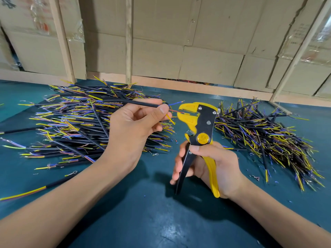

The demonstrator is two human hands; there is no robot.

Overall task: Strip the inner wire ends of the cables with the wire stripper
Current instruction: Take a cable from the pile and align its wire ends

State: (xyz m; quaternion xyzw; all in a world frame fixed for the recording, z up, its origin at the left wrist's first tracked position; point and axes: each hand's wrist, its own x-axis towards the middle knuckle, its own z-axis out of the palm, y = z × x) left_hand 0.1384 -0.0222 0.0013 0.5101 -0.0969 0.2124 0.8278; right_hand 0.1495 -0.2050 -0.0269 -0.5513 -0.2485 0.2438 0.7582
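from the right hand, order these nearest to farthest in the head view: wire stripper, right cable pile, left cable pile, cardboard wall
1. wire stripper: held in the right hand.
2. right cable pile: just to its right.
3. left cable pile: across, to the left.
4. cardboard wall: behind the table.

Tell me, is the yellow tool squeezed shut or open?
Open: the wire stripper's two handles are spread apart in the right hand.
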